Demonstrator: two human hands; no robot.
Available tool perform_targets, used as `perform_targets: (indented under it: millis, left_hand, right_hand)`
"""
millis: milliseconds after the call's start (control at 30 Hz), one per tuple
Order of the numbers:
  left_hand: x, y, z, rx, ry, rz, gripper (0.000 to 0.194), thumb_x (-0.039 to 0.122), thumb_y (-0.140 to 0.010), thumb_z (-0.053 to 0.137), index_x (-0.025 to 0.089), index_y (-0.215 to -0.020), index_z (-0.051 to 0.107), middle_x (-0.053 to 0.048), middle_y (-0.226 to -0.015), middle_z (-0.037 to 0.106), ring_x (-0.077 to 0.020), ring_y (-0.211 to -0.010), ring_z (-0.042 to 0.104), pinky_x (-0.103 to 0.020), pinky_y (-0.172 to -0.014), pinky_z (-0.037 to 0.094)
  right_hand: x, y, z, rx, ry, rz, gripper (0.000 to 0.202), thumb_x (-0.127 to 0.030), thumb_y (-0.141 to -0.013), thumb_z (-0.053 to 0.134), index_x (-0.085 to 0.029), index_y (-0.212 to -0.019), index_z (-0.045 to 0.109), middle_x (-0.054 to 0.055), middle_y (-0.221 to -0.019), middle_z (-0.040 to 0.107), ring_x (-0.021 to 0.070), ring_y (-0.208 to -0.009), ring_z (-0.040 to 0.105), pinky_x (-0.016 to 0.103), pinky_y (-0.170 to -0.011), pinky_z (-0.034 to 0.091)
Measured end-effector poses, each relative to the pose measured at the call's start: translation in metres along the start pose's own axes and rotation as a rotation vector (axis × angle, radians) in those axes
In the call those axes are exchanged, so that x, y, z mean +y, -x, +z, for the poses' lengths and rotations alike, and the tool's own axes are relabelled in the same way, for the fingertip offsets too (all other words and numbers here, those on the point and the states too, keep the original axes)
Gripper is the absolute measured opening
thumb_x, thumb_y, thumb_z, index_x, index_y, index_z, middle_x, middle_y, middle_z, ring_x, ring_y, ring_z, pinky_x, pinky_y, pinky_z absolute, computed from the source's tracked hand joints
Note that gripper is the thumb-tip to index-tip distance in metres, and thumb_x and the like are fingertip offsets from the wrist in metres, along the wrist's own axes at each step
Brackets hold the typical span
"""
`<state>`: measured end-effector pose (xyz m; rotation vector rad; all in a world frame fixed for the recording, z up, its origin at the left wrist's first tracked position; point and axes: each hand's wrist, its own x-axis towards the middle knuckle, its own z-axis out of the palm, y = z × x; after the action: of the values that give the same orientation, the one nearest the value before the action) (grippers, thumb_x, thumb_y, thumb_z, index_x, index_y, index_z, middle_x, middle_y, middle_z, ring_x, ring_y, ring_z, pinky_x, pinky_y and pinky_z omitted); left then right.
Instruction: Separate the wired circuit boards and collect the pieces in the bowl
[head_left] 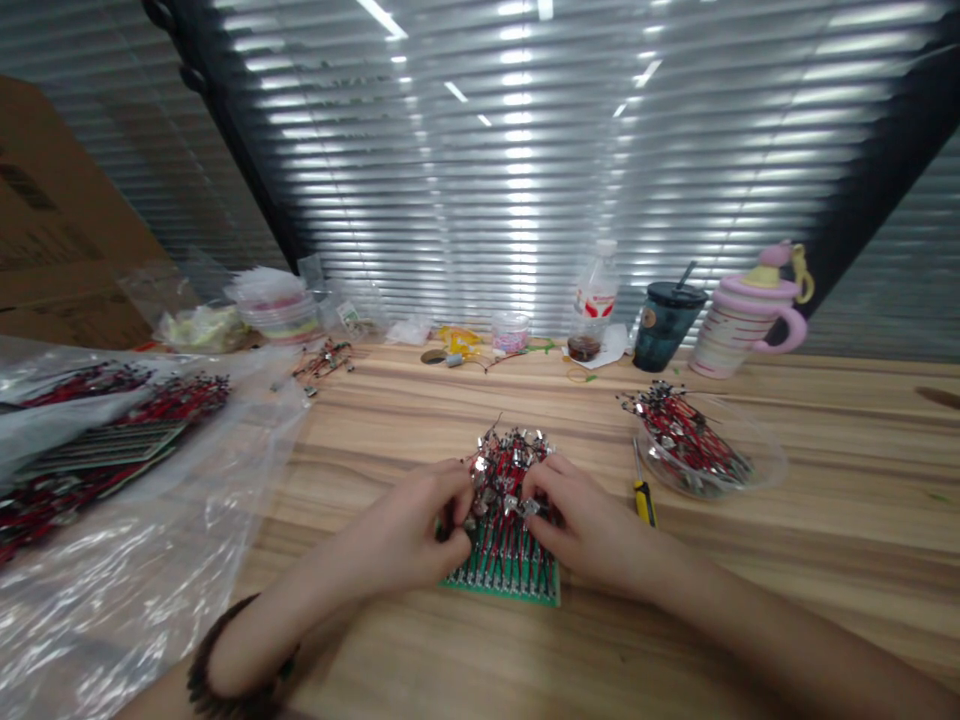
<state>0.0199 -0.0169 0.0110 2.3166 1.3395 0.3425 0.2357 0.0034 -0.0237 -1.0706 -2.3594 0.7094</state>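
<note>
A green circuit board (517, 585) lies on the wooden table in front of me, covered with rows of red and black wires (517, 460) that end in small shiny metal parts. My left hand (427, 525) is at the bundle's left side, its thumb and fingers curled together. On the right side of the same bundle, my right hand (566, 505) pinches with thumb and index finger at a small silvery connector (529, 507). What sits between the left fingertips is hidden by the hand.
Right of the board lie a yellow-handled screwdriver (644, 503) and a clear bowl (769, 455) of wired parts. A plastic bag (247, 480) with more wired boards covers the left side. A bottle (596, 305), dark tumbler (664, 325) and pink mug (739, 325) stand behind.
</note>
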Motion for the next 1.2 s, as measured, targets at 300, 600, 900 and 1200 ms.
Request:
perform_targets:
  millis: [300, 600, 900, 1200]
  left_hand:
    - [-0.005, -0.004, 0.001, 0.015, 0.192, -0.092, 0.018, 0.007, -0.068, 0.044, 0.018, -0.083, 0.045, 0.005, -0.068, 0.046, -0.0072, -0.058, 0.042, -0.018, -0.052, 0.032]
    - [-0.011, -0.006, 0.0, -0.178, 0.432, -0.163, 0.012, 0.015, -0.066, 0.06, 0.014, -0.078, 0.06, 0.002, -0.07, 0.057, -0.0077, -0.061, 0.05, -0.018, -0.054, 0.038]
    - [-0.009, -0.004, -0.007, -0.213, 0.318, -0.076, 0.006, 0.017, -0.074, 0.055, 0.014, -0.074, 0.061, -0.001, -0.076, 0.062, -0.012, -0.071, 0.055, -0.022, -0.064, 0.043]
    - [-0.006, -0.005, -0.014, -0.295, 0.402, -0.039, 0.006, 0.019, -0.075, 0.059, 0.013, -0.074, 0.062, -0.001, -0.077, 0.063, -0.0116, -0.074, 0.057, -0.021, -0.068, 0.044]
  right_hand:
    - [-0.008, -0.002, 0.0, 0.014, -0.019, -0.052, 0.014, -0.006, -0.068, 0.048, -0.016, -0.078, 0.046, 0.002, -0.079, 0.05, 0.0137, -0.072, 0.045, 0.025, -0.062, 0.034]
    - [-0.008, 0.0, 0.004, -0.016, 0.024, -0.087, 0.016, -0.009, -0.072, 0.051, -0.015, -0.088, 0.051, 0.005, -0.092, 0.053, 0.0163, -0.085, 0.048, 0.027, -0.072, 0.039]
    - [-0.008, 0.001, 0.006, -0.012, 0.039, -0.087, 0.015, -0.01, -0.076, 0.05, -0.015, -0.09, 0.052, 0.007, -0.095, 0.053, 0.0177, -0.089, 0.049, 0.03, -0.077, 0.042]
    - [-0.027, 0.003, 0.006, 0.066, -0.016, -0.26, 0.027, -0.013, -0.079, 0.052, -0.022, -0.104, 0.056, 0.001, -0.109, 0.058, 0.0157, -0.102, 0.049, 0.034, -0.094, 0.028]
